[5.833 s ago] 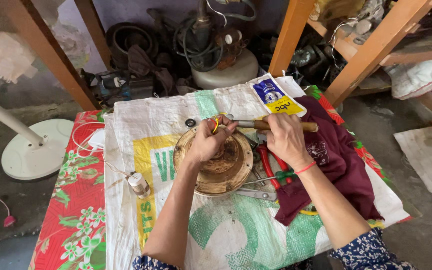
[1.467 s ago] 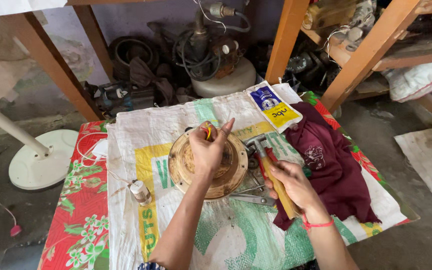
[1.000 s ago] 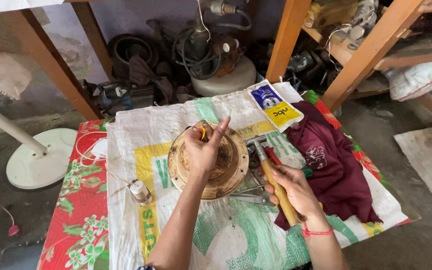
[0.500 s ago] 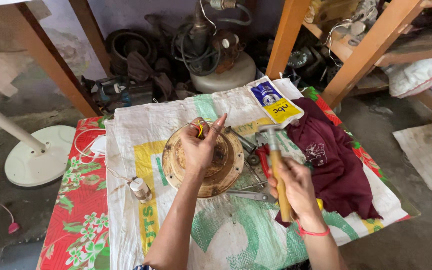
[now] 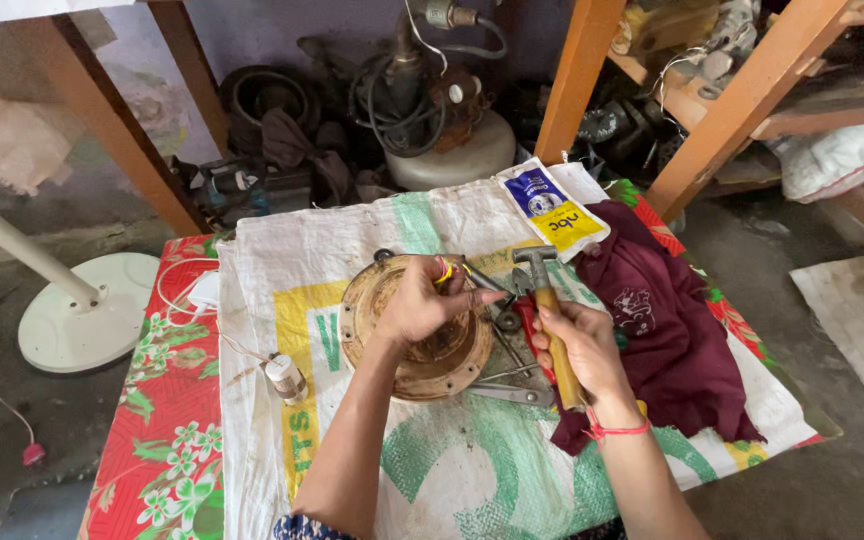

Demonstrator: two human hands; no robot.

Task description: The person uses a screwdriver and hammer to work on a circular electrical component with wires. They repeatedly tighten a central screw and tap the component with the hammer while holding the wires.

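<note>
Your left hand (image 5: 422,300) sits in the middle of the frame, closed over the round brown metal housing (image 5: 412,325) on the desk (image 5: 452,470), fingers pinching something small and orange-yellow at its upper rim; what that piece is, I cannot tell. Your right hand (image 5: 577,345), just right of centre, is wrapped around the wooden handle of a hammer (image 5: 547,310), head raised and pointing toward the upper part of the frame, right beside the housing.

By my read, you are at the striking step: one hand steadies the part, the other readies the blow. The next move calls for a short, controlled tap, with those left fingers kept out of the hammer's path and the housing held flat on the white woven sack (image 5: 332,230).

As for containers: the housing is dish-shaped, and your hand hides most of its hollow. A small pale bottle (image 5: 286,378) stands left of it; its contents do not show. A blue and yellow packet (image 5: 552,208) lies toward the upper right, next to the maroon cloth (image 5: 672,320).
</note>
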